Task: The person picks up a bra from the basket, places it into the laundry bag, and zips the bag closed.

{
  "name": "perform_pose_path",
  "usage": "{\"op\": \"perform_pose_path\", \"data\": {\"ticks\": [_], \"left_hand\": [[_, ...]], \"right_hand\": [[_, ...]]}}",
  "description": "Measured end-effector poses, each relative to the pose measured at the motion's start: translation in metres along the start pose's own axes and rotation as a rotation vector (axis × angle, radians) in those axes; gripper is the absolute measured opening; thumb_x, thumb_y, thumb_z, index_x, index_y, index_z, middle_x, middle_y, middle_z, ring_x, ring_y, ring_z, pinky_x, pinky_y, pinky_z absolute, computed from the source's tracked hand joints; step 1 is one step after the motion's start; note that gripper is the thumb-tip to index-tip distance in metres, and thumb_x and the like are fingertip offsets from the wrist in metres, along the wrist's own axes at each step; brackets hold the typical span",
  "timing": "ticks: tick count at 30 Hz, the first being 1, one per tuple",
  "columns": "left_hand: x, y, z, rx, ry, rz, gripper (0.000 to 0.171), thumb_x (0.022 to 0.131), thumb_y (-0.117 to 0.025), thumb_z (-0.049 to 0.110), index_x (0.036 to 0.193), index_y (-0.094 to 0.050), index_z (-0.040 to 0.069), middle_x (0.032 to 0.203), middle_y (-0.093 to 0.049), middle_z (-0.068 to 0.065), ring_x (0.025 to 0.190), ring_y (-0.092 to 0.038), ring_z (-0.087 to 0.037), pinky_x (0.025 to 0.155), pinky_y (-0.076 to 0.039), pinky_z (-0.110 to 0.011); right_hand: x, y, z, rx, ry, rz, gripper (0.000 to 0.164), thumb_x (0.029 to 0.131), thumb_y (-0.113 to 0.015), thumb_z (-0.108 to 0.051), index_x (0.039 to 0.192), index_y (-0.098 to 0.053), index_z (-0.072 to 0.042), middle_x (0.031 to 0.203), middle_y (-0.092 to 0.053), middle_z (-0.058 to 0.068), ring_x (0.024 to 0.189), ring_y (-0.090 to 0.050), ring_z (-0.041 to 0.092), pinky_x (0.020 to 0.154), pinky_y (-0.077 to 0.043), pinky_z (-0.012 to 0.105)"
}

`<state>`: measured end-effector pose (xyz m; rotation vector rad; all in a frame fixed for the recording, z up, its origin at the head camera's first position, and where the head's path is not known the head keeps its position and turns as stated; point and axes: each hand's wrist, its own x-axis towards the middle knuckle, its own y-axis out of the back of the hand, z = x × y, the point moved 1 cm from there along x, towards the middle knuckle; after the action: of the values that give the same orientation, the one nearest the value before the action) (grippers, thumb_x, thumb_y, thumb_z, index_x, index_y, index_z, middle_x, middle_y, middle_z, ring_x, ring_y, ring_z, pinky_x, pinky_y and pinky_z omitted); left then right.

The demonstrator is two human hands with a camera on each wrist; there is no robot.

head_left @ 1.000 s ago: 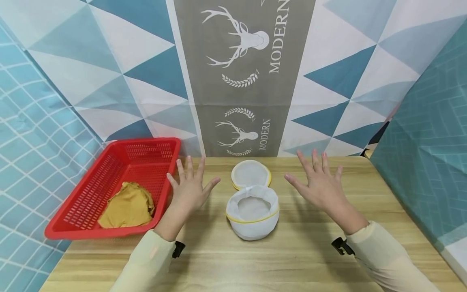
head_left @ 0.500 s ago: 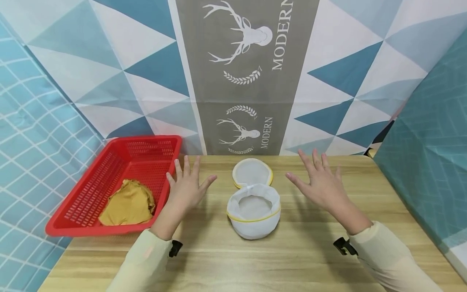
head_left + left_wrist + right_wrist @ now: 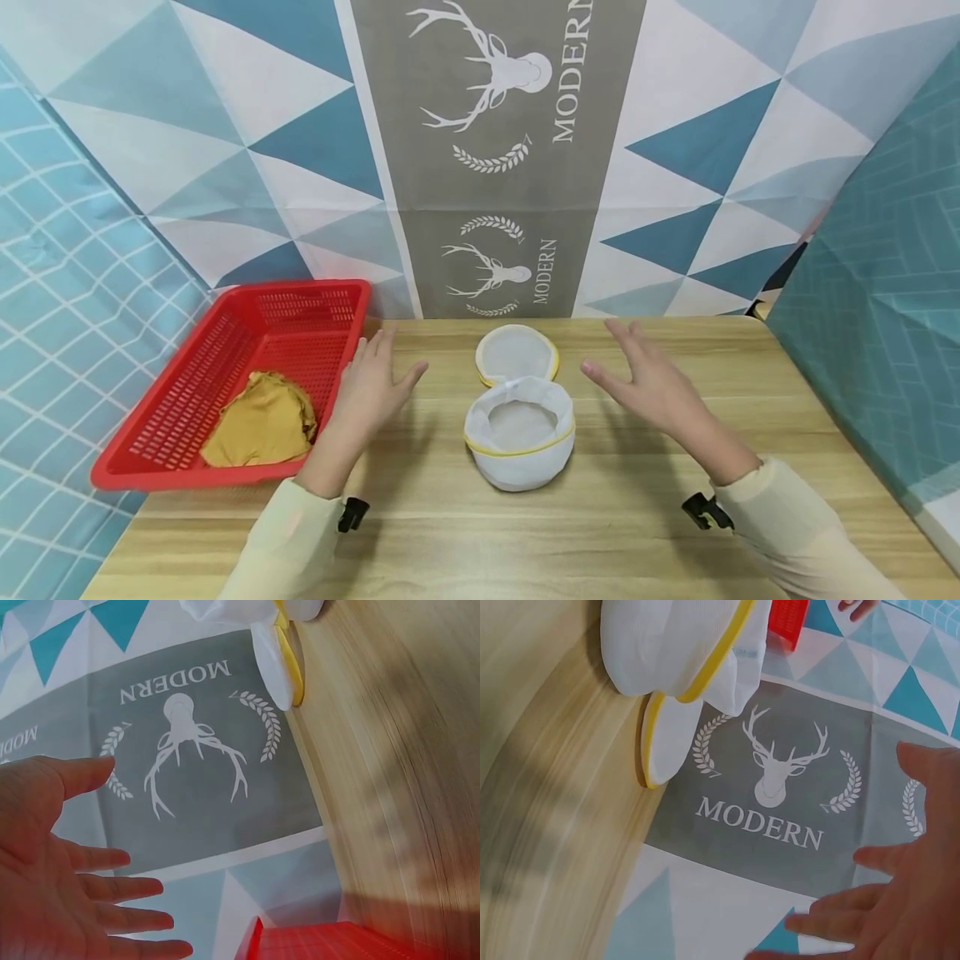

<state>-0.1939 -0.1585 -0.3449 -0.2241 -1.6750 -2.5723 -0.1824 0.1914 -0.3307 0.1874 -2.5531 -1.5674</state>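
A white mesh laundry bag (image 3: pixel 521 467) with yellow zipper trim stands on the table, its round lid (image 3: pixel 516 354) folded back behind it. In the head view the left hand (image 3: pixel 371 392) hovers between this bag and the red basket, fingers extended, holding nothing. On the bag's other side the right hand (image 3: pixel 652 387) is held above the table, also with nothing in it. Both wrist views show the fingers spread apart, the left hand (image 3: pixel 67 877) and the right hand (image 3: pixel 900 900) alike. A crumpled mustard-yellow cloth (image 3: pixel 261 421) lies in the red basket.
The red plastic basket (image 3: pixel 225 477) with perforated sides stands at the table's left. The wooden table (image 3: pixel 480 542) meets a patterned backdrop (image 3: pixel 495 192) behind. Tiled-print sheets (image 3: pixel 877 275) bound the sides.
The left hand has shifted slightly left and its fingers have drawn closer together. The right hand's fingers have bent a little and tipped forward. The bag, basket and cloth stay put.
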Motion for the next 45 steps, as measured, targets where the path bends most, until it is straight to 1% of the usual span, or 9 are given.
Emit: {"op": "perform_pose_path", "data": {"ticks": [4,7,10,14,17,23,30,37,45], "left_hand": [[-0.001,0.004,-0.005,-0.049,-0.009,0.027,0.074,0.090,-0.059,0.038,0.144,-0.028,-0.003,0.143,-0.037,-0.026,0.132,-0.034,-0.044,0.104,-0.032,-0.060],[-0.002,0.007,-0.010,-0.095,-0.007,0.049,0.071,0.090,-0.059,0.035,0.142,-0.031,-0.004,0.141,-0.040,-0.025,0.128,-0.039,-0.044,0.103,-0.034,-0.059],[-0.003,0.011,-0.017,-0.127,-0.003,0.068,0.069,0.090,-0.059,0.034,0.141,-0.032,-0.004,0.140,-0.041,-0.026,0.126,-0.040,-0.044,0.104,-0.034,-0.057],[-0.006,0.016,-0.023,-0.149,0.009,0.067,0.068,0.091,-0.059,0.034,0.141,-0.032,-0.005,0.140,-0.040,-0.027,0.127,-0.039,-0.044,0.105,-0.033,-0.056],[-0.009,0.019,-0.027,-0.162,0.026,0.058,0.069,0.091,-0.059,0.034,0.141,-0.032,-0.005,0.139,-0.041,-0.027,0.127,-0.039,-0.043,0.105,-0.033,-0.056],[-0.011,0.020,-0.036,-0.165,0.043,0.059,0.070,0.091,-0.058,0.037,0.141,-0.032,-0.003,0.136,-0.044,-0.027,0.124,-0.043,-0.042,0.103,-0.036,-0.056],[-0.016,0.026,-0.049,-0.182,0.054,0.111,0.062,0.091,-0.058,0.032,0.137,-0.037,-0.004,0.126,-0.051,-0.027,0.111,-0.051,-0.040,0.094,-0.042,-0.055],[-0.024,0.036,-0.061,-0.186,0.108,0.088,0.067,0.093,-0.054,0.039,0.139,-0.032,-0.004,0.133,-0.046,-0.029,0.120,-0.045,-0.043,0.099,-0.038,-0.058],[-0.029,0.046,-0.075,-0.188,0.155,0.059,0.072,0.094,-0.049,0.046,0.141,-0.028,-0.004,0.136,-0.042,-0.030,0.121,-0.043,-0.045,0.096,-0.039,-0.060]], "right_hand": [[0.000,-0.004,0.002,0.048,0.021,-0.010,0.081,0.089,-0.042,-0.064,0.149,-0.021,-0.015,0.153,-0.013,0.027,0.137,-0.022,0.048,0.102,-0.025,0.068],[0.000,-0.006,0.002,0.070,0.032,-0.001,0.080,0.089,-0.044,-0.063,0.148,-0.025,-0.012,0.152,-0.023,0.023,0.137,-0.024,0.045,0.104,-0.025,0.065],[0.000,-0.008,0.002,0.102,0.038,0.008,0.077,0.089,-0.045,-0.062,0.145,-0.031,-0.010,0.148,-0.033,0.020,0.132,-0.036,0.043,0.102,-0.033,0.061],[-0.002,-0.010,0.002,0.164,0.039,0.009,0.073,0.090,-0.048,-0.059,0.142,-0.037,-0.009,0.143,-0.041,0.018,0.121,-0.049,0.041,0.093,-0.044,0.056],[-0.003,-0.012,0.003,0.202,0.039,0.012,0.070,0.090,-0.050,-0.056,0.141,-0.039,-0.009,0.140,-0.045,0.018,0.117,-0.053,0.040,0.090,-0.047,0.054],[-0.005,-0.017,0.004,0.256,0.029,0.002,0.068,0.089,-0.053,-0.054,0.140,-0.040,-0.012,0.138,-0.047,0.018,0.114,-0.055,0.038,0.085,-0.051,0.049],[-0.009,-0.024,0.003,0.295,0.005,-0.034,0.063,0.089,-0.056,-0.051,0.136,-0.045,-0.012,0.132,-0.052,0.021,0.112,-0.057,0.036,0.083,-0.052,0.045],[-0.010,-0.031,0.003,0.331,0.009,-0.036,0.057,0.089,-0.060,-0.042,0.134,-0.047,-0.010,0.129,-0.054,0.021,0.111,-0.057,0.036,0.086,-0.051,0.046],[-0.009,-0.035,0.002,0.339,0.004,-0.025,0.055,0.089,-0.061,-0.041,0.133,-0.048,-0.011,0.127,-0.056,0.020,0.110,-0.059,0.035,0.086,-0.051,0.046]]}}
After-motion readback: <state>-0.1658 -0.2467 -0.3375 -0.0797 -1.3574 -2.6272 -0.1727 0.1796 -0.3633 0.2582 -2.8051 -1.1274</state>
